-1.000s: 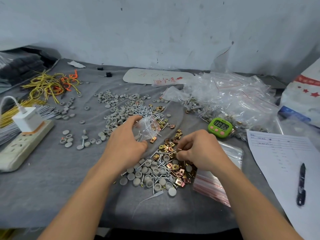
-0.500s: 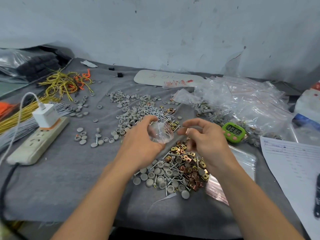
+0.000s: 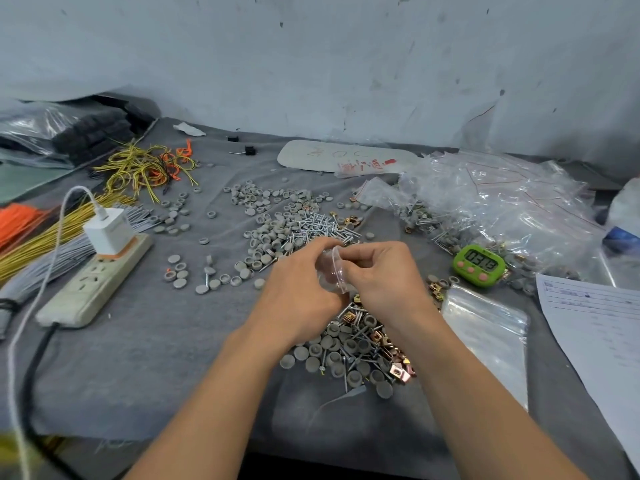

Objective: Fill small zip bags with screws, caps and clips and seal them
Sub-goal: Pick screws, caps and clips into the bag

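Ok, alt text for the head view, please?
The left hand and right hand pinch a small clear zip bag above a pile of grey caps, screws and brass clips on a grey cloth. A green timer and heaped bags lie to the right, a power strip and wires to the left.

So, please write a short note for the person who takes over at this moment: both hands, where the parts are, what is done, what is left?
Left hand: grips the small zip bag from the left.
Right hand: pinches the bag at its open mouth.
Parts: mixed pile of parts under the hands; loose screws and grey caps beyond. Empty bags lie to the right.
Done: a heap of filled bags at the far right.
Left: this bag is unsealed and its contents are unclear; fill it, seal it, go on.
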`<act>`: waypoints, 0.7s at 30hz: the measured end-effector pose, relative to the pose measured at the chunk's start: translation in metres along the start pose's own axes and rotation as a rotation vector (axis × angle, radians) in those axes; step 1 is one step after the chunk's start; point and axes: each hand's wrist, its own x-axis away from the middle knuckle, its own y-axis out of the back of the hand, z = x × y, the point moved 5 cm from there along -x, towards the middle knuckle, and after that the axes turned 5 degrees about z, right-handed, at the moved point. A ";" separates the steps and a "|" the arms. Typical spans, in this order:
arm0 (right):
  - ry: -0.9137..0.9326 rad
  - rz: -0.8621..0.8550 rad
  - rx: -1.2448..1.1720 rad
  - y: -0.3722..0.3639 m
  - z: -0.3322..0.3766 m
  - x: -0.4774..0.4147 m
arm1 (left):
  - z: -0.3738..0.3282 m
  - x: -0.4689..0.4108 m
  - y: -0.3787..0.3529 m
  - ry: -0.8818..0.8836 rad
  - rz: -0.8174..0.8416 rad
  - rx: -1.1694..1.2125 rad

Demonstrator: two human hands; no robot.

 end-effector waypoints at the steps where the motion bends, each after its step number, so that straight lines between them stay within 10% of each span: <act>1: 0.004 0.014 -0.003 -0.001 0.000 0.000 | 0.000 0.000 0.000 0.001 0.000 0.001; 12: -0.175 0.261 -0.584 0.004 -0.006 0.009 | 0.003 0.002 0.004 0.007 -0.039 0.012; 21: -0.196 0.139 -0.699 0.013 -0.018 0.004 | 0.002 0.003 0.004 0.038 -0.041 0.005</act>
